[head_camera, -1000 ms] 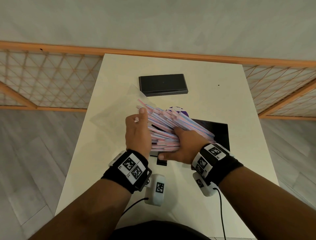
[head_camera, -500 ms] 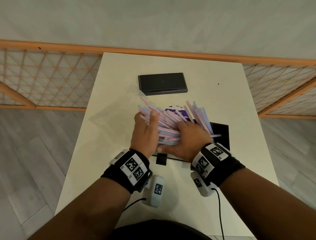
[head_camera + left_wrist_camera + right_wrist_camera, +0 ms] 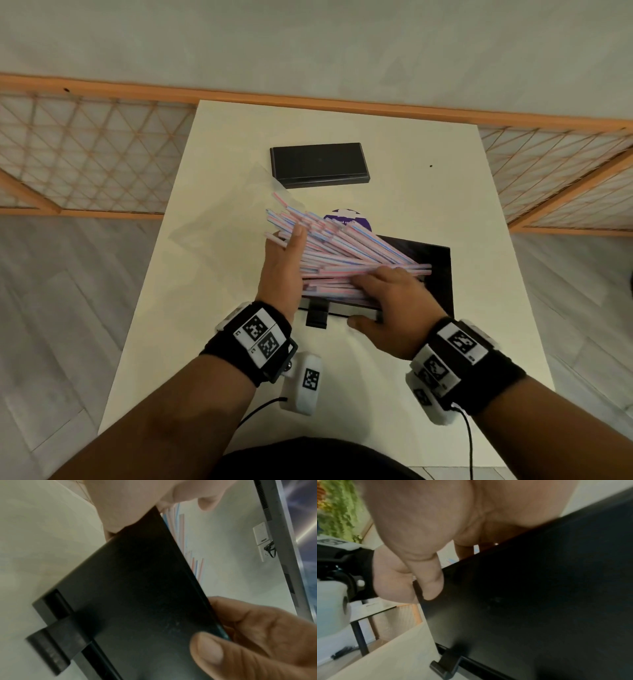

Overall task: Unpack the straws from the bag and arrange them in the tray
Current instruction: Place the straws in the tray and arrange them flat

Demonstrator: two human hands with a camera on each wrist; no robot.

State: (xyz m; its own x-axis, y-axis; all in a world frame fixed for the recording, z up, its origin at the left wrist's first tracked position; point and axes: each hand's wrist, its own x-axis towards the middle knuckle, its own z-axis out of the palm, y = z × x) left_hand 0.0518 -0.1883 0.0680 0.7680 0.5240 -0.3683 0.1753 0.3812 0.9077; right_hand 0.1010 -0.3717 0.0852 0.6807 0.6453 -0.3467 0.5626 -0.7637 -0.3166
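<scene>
A heap of pink-and-blue striped straws (image 3: 342,250) lies slanted across the black tray (image 3: 440,274), their left ends sticking out past its left side. My left hand (image 3: 284,260) stands edge-on against those left ends, fingers straight. My right hand (image 3: 387,301) lies flat on top of the heap, fingers spread, thumb outside the tray's near wall. In the left wrist view the tray wall (image 3: 137,595) fills the frame, with straws (image 3: 181,531) behind it. The empty clear bag (image 3: 219,222) lies flat on the table to the left.
A black rectangular lid (image 3: 318,164) lies at the back of the white table (image 3: 428,394). A purple round disc (image 3: 356,221) peeks out behind the straws. A small black clip (image 3: 317,317) juts from the tray's near wall. Wooden lattice rails flank the table.
The bunch that both hands gripped above the tray has come down and fanned out across it. My right hand has spread flat on top and my left hand has straightened at the straw ends.
</scene>
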